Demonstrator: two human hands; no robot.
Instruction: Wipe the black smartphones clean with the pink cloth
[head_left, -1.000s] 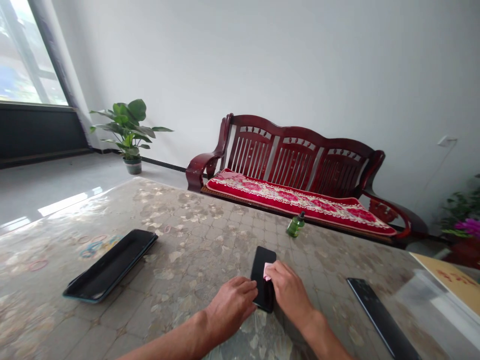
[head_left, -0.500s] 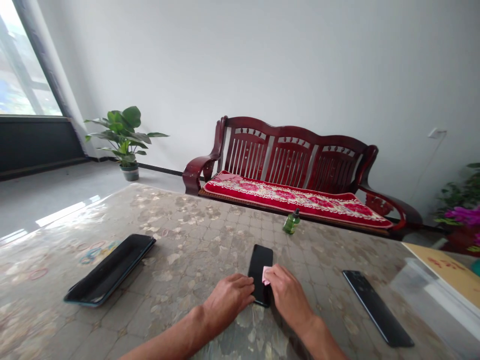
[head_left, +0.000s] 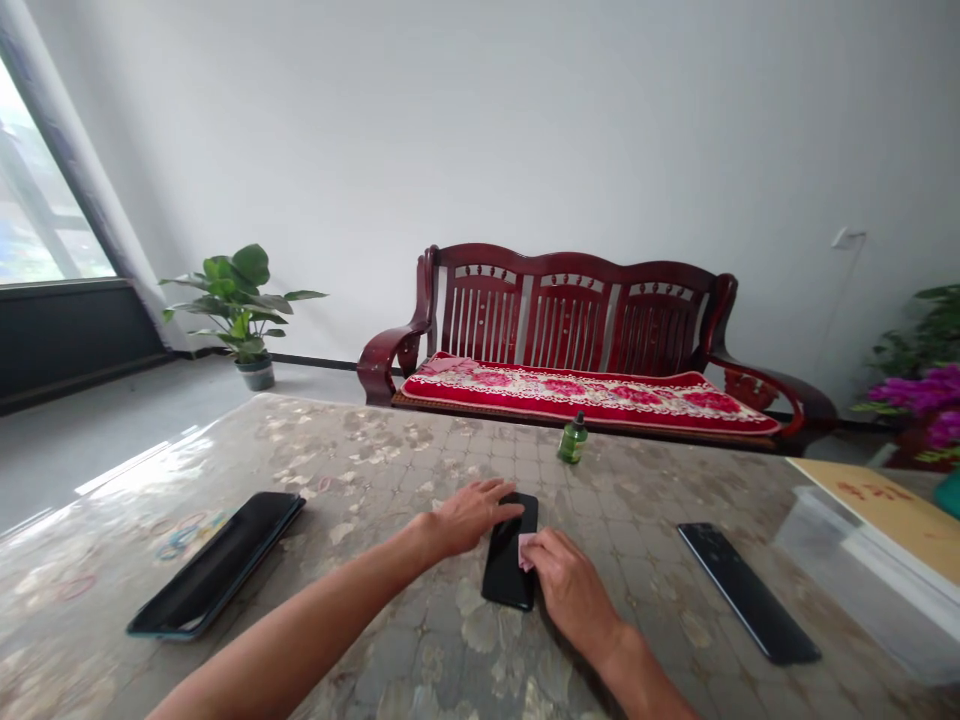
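Observation:
A black phone (head_left: 504, 575) lies screen up on the patterned table (head_left: 375, 470), right in front of me. My left hand (head_left: 469, 512) rests with its fingers stretched flat over the phone's far end. My right hand (head_left: 566, 585) presses a small pink cloth (head_left: 526, 547) against the phone's right side, fingers pinched round it. A small green bottle (head_left: 572, 440) stands upright further back on the table.
A large black tablet (head_left: 217, 560) lies at the left and another black phone (head_left: 746, 603) at the right. A clear plastic box with a tan lid (head_left: 877, 540) sits at the right edge. Behind the table stand a red wooden bench (head_left: 585, 340) and a potted plant (head_left: 240, 305).
My left hand has moved from the phone's near left edge up to its far end, fingers now flat. The head view has tilted and shifted; my right hand stays on the phone with the cloth.

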